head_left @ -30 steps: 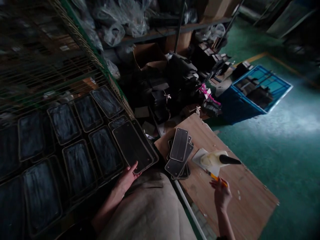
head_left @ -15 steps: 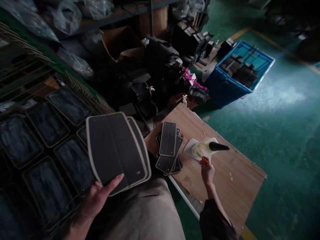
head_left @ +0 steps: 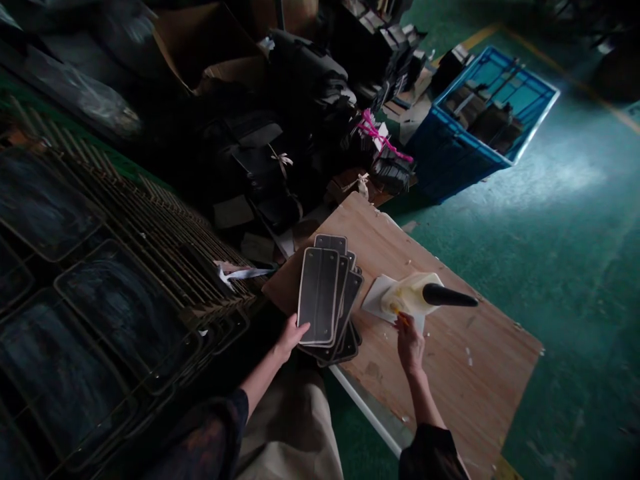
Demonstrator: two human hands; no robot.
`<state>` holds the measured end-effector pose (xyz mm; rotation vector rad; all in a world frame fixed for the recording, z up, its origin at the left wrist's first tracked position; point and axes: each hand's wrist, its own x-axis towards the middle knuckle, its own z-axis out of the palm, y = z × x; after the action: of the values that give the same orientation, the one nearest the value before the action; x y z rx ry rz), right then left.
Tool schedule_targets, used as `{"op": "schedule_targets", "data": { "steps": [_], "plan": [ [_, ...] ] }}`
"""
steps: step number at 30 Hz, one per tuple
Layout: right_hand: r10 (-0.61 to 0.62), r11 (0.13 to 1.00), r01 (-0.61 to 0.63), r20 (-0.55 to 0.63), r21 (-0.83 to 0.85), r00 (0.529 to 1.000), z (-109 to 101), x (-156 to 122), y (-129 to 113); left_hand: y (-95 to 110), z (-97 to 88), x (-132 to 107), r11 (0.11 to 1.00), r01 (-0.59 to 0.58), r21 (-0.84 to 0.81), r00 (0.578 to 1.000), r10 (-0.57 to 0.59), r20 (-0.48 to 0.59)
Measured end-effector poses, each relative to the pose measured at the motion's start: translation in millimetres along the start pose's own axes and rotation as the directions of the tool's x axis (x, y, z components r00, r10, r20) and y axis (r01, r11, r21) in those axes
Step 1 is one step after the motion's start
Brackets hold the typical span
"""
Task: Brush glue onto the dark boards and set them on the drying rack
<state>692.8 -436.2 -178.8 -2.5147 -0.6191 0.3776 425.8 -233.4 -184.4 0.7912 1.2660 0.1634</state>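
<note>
My left hand (head_left: 291,339) grips the near left edge of a dark rectangular panel (head_left: 319,293), thumb on top. The panel has a pale rim, a centre seam and small studs near its corners. It lies over a fanned pile of similar panels (head_left: 351,343) on the wooden board. My right hand (head_left: 411,348) is closed around a thin yellow stick (head_left: 401,318). The stick's far end meets a cream-coloured container (head_left: 413,291) with a black cone-shaped end (head_left: 450,295); whether it goes inside is unclear. Under the container is a white sheet (head_left: 375,301).
A wooden tabletop (head_left: 480,387) carries the pile and container. To the left stands a wire rack (head_left: 165,230) with dark panels (head_left: 55,367). Behind are a cardboard box (head_left: 235,73), tied bundles (head_left: 393,170) and a blue crate (head_left: 445,160) on the green floor.
My left hand has moved right, from the large panels by the rack to the pile on the board. The large panels are no longer in it. My right hand stays by the container.
</note>
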Motion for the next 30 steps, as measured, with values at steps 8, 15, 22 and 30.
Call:
{"op": "schedule_targets", "data": {
  "steps": [8,15,22,30],
  "plan": [
    [-0.034,0.999,0.033,-0.036,-0.029,0.999,1.3,-7.0,1.6,-23.7,-10.4,18.3,0.958,-0.069,0.278,0.995,0.087,-0.053],
    [-0.171,0.962,0.165,-0.008,-0.215,0.985,-9.4,-32.4,-5.0,-21.5,-13.9,35.8,0.817,-0.171,0.551,0.963,0.256,-0.080],
    [0.131,0.953,-0.058,-0.231,0.299,0.964,-7.5,-47.6,-26.4,-14.5,-14.2,31.3,0.882,-0.292,0.369,0.956,0.254,0.149],
    [0.664,0.454,-0.154,-0.218,0.878,0.715,33.6,-26.2,-21.1,-14.7,-4.2,41.5,0.957,-0.188,0.219,0.977,0.159,0.145]
  ]
}}
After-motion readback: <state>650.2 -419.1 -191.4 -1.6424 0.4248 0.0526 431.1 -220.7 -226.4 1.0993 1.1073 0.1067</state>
